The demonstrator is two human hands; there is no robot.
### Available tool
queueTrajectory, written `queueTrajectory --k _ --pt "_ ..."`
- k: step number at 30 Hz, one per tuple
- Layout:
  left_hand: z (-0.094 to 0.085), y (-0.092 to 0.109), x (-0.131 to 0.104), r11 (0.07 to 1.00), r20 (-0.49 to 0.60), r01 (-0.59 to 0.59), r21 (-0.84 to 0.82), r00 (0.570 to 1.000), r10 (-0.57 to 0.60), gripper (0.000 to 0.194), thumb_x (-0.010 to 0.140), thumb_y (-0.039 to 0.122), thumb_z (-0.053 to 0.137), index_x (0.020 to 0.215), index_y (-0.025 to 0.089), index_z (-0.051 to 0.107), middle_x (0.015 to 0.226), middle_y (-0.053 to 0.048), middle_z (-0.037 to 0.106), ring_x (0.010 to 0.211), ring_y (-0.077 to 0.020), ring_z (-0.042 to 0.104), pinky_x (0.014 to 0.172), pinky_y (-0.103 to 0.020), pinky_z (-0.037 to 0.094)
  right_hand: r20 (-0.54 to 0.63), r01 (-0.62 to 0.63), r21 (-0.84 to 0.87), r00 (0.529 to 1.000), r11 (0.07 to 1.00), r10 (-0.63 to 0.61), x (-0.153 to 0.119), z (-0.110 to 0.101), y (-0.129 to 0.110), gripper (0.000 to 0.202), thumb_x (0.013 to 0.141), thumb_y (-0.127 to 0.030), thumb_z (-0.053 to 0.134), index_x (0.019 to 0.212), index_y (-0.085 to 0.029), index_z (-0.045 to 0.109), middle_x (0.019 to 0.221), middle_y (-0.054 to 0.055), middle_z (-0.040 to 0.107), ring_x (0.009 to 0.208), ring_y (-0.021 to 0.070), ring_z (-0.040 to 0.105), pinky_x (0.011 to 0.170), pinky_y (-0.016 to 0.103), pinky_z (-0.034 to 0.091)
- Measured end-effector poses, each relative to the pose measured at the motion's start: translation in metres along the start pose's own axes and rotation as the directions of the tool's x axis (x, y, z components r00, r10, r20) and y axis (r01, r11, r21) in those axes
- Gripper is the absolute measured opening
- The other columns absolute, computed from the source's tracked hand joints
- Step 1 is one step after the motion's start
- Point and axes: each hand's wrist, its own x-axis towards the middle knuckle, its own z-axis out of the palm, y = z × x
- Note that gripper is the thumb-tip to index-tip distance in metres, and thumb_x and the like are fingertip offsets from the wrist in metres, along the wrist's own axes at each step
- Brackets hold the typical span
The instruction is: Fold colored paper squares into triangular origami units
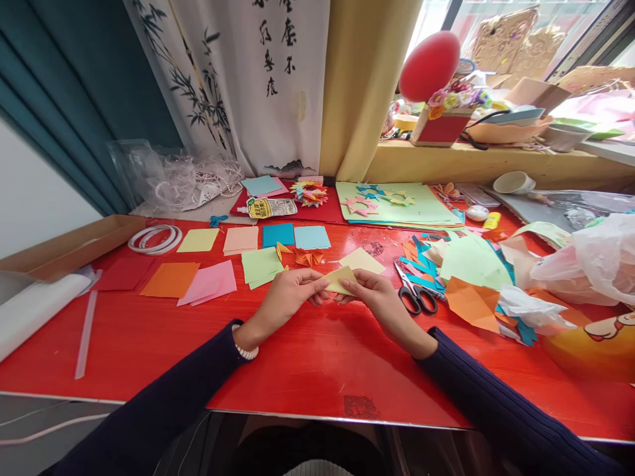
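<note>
A small folded piece of pale yellow paper [339,280] is held up over the red table [307,357]. My left hand [292,294] pinches its left end between thumb and fingers. At the right end, my right hand [377,297] grips it the same way. Just behind my hands lie a pale yellow sheet [364,261], green sheets [260,266] and an orange folded paper piece [308,257]. Scissors with black handles [415,291] rest beside my right hand.
Coloured paper squares [170,279] spread over the left side. Paper scraps [473,301] and a plastic bag [590,261] crowd the right. Behind are a glue pouch [268,207], folded paper rings [360,206] and a cardboard tray [74,248] at far left.
</note>
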Motion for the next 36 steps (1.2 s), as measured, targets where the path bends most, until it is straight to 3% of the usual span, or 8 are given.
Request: queueTrajectory --k 9,15,19,23,29,36 --pt "0.001 0.001 0.0 0.997 -0.018 0.019 -0.068 1.0 -0.02 0.024 0.076 0.037 0.064 0.074 0.014 0.066 0.066 -0.003 0.067 0.059 -0.0116 0.061 0.06 -0.023 0.051 0.011 -0.001 0.044 1.0 0.999 0.001 0.0 -0.003 0.002 0.025 0.078 -0.04 0.062 0.086 -0.016 0.065 0.08 0.005 0.067 0.071 0.0144 0.063 0.074 0.032 0.052" --pt "0.007 0.003 -0.003 0.974 -0.2 -0.043 -0.22 0.98 -0.002 0.025 0.079 0.037 0.061 0.08 0.012 0.063 0.069 -0.002 0.067 0.06 -0.0102 0.061 0.063 -0.023 0.052 0.018 0.081 0.153 0.996 0.985 -0.084 -0.002 0.007 0.006 0.037 0.074 -0.05 0.062 0.1 -0.024 0.062 0.098 0.004 0.064 0.087 0.0164 0.06 0.08 0.032 0.047" --pt "0.018 0.001 -0.008 0.959 -0.21 -0.077 -0.273 0.977 0.018 0.022 0.079 0.035 0.062 0.079 0.012 0.064 0.069 -0.001 0.066 0.06 -0.0095 0.06 0.063 -0.022 0.051 0.029 0.036 0.106 0.999 0.994 -0.04 -0.006 0.02 0.012 0.025 0.075 -0.043 0.065 0.082 -0.019 0.065 0.077 0.002 0.06 0.075 0.0146 0.054 0.07 0.028 0.043" --pt "0.028 0.0 -0.011 0.951 -0.189 -0.086 -0.297 0.981 0.029 0.022 0.08 0.034 0.061 0.079 0.013 0.065 0.069 -0.001 0.066 0.061 -0.0094 0.059 0.063 -0.022 0.051 -0.054 0.008 0.103 0.999 0.995 -0.002 -0.009 0.025 0.014 0.035 0.079 -0.045 0.06 0.058 -0.017 0.053 0.057 -0.002 0.044 0.056 0.01 0.038 0.055 0.026 0.031" --pt "0.029 -0.003 -0.011 0.949 -0.183 -0.058 -0.308 0.983 0.001 0.023 0.079 0.034 0.063 0.08 0.011 0.065 0.069 -0.002 0.065 0.061 -0.01 0.06 0.063 -0.022 0.051 -0.135 -0.025 0.189 0.99 0.982 0.051 -0.011 0.025 0.012 0.041 0.076 -0.042 0.063 0.052 -0.018 0.04 0.053 -0.005 0.027 0.051 0.0083 0.023 0.048 0.027 0.018" --pt "0.026 -0.005 -0.009 0.945 -0.192 -0.042 -0.325 0.981 -0.022 0.022 0.078 0.034 0.065 0.078 0.012 0.065 0.07 -0.001 0.066 0.061 -0.0093 0.061 0.064 -0.021 0.051 -0.188 -0.022 0.302 0.979 0.953 0.082 -0.008 0.016 0.007 0.047 0.078 -0.036 0.064 0.053 -0.019 0.027 0.058 -0.006 0.018 0.05 0.0073 0.017 0.047 0.026 0.015"
